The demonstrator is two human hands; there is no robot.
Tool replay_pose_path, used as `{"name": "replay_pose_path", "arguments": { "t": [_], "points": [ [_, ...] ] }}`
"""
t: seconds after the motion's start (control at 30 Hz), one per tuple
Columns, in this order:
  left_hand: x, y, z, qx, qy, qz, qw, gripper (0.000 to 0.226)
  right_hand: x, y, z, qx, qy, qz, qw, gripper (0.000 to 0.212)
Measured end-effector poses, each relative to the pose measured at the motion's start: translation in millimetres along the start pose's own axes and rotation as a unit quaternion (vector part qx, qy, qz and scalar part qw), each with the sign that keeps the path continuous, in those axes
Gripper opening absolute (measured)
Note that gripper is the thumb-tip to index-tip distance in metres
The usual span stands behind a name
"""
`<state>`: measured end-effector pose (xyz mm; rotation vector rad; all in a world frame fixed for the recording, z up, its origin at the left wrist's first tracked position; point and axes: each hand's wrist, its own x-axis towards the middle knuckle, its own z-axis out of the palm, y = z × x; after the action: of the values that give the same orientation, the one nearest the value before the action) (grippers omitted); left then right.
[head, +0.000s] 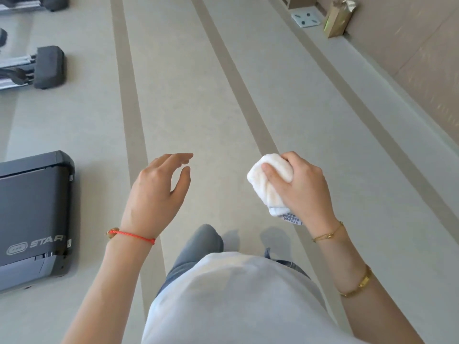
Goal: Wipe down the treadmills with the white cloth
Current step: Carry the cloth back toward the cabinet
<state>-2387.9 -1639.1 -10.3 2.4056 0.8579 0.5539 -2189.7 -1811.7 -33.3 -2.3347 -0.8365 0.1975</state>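
Note:
My right hand (301,188) is closed around a bunched white cloth (269,187), whose printed label hangs out below the wrist side. My left hand (156,194) hovers open over the floor, fingers spread and holding nothing. The dark grey rear end of a treadmill (34,209) lies at the left edge, well left of both hands. Only its back cover and part of the belt show.
Two more machine ends (49,67) stand further back along the left edge. The grey floor has darker stripes (129,100) running away from me. A white floor scale (306,19) and a brown paper bag (337,19) sit by the beige wall at the upper right.

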Motion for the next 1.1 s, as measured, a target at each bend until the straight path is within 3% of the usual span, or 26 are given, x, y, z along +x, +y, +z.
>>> {"name": "replay_pose_path", "arguments": {
  "t": [0.33,0.67,1.1],
  "points": [
    [229.4,-82.4,18.0,-0.008,0.02,-0.013,1.0,0.026,240.3,-38.6,77.9,0.007,-0.025,-0.009,1.0,0.035],
    [480.8,-151.7,5.8,0.004,-0.007,0.026,1.0,0.026,464.6,-100.7,127.2,0.018,0.015,0.011,1.0,0.035],
    [773.0,-216.4,67.2,-0.009,-0.026,0.061,0.998,0.025,747.8,-102.7,181.7,0.004,0.018,0.036,0.999,0.038]
  ]
}}
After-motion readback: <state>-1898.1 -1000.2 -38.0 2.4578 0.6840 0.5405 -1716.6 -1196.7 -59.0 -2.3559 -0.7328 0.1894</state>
